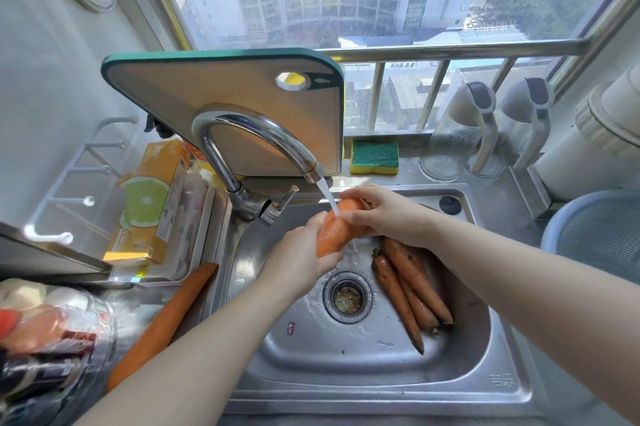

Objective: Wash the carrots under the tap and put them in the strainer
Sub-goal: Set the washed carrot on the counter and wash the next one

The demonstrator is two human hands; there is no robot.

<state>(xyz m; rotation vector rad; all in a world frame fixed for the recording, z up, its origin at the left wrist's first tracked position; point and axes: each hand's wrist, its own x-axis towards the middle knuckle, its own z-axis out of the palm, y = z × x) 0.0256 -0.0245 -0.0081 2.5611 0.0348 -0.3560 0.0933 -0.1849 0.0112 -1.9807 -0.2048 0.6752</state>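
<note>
Water (328, 195) runs from the tap (263, 138) onto one carrot (337, 230) held over the sink (381, 373). Left hand (304, 252) is curled round the carrot's lower end; right hand (388, 214) grips the upper end. Step in hand, by my judgement: washing, with the task at an early stage. Three more carrots (408, 283) lie in the sink, right of the drain (347, 299) (dirt marks on them, so apparently unwashed). A long carrot (166, 321) lies on the table (138, 304) at the left, beside the sink rim. Strainer (602, 235) stands at the right, well apart from the tap; no carrot shows in its visible part. Next move calls for turning the carrot under the stream until clean. It then needs a carry rightward over the sink rim to the strainer, firmly gripped, as the wet skin is likely slippery.
</note>
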